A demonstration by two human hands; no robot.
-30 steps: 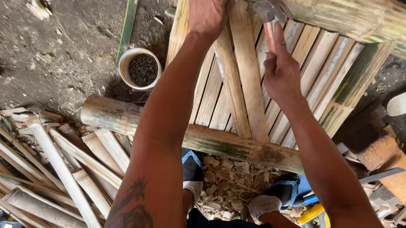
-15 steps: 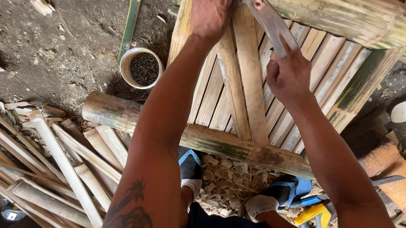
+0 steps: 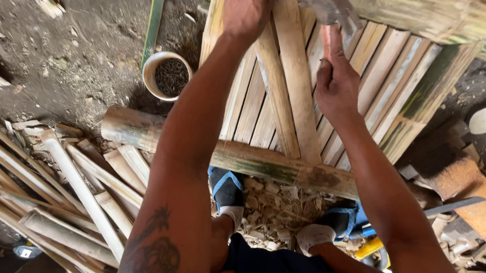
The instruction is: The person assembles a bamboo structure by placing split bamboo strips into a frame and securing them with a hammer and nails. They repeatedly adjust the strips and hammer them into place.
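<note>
Dirt floor w/ bamboo offcuts; a bamboo slat panel (image 3: 360, 77) rests on a thick bamboo pole (image 3: 255, 160). Right hand (image 3: 336, 86) wraps the hammer (image 3: 330, 12) handle over the panel, long axis up-frame, head at top near the upper beam. Left hand (image 3: 245, 11) presses a slat (image 3: 295, 74), fingertips cut off. Left of panel, a round tin (image 3: 166, 74) holds dark nails.

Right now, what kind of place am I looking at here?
Most likely an outdoor or open-sided bamboo workshop with a bare dirt floor. Split bamboo slats lie heaped on the ground, a small tub of nails stands nearby, and the right hand holds a hammer over a slatted bamboo frame.
</note>
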